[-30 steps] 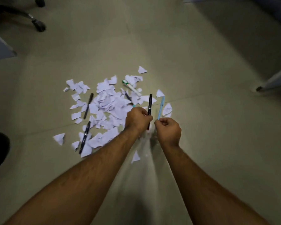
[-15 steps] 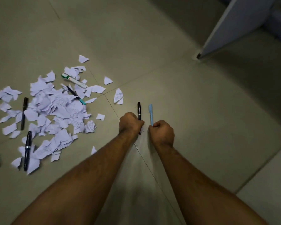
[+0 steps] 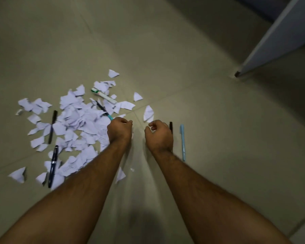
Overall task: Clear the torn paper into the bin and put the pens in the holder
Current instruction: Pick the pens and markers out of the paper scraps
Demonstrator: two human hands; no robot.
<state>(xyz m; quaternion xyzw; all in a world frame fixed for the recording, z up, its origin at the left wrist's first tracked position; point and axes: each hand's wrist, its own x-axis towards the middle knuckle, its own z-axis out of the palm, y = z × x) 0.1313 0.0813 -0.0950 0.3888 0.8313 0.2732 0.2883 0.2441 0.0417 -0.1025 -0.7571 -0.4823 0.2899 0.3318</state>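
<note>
Torn white paper pieces [image 3: 81, 120] lie scattered on the floor at the left. Among them are a green-and-white marker [image 3: 104, 96], a dark pen with a teal end [image 3: 105, 111], a black pen [image 3: 52, 126] and a dark blue pen [image 3: 53, 166]. Another black pen [image 3: 170, 127] and a light blue pen [image 3: 182, 141] lie side by side on the bare floor, just right of my right hand [image 3: 158, 135]. That hand hangs loosely curled and holds nothing. My left hand [image 3: 119, 132], also loosely curled and empty, hovers at the pile's right edge by the teal end. No bin or holder is in view.
A grey furniture panel [image 3: 271, 37] meets the floor at the upper right. The tiled floor [image 3: 218, 120] stretches to the right of the two pens. One stray scrap [image 3: 121, 175] lies between my forearms.
Both hands let go of the black and light blue pens, which now lie on the floor to the right. The hands have shifted left toward the paper pile.
</note>
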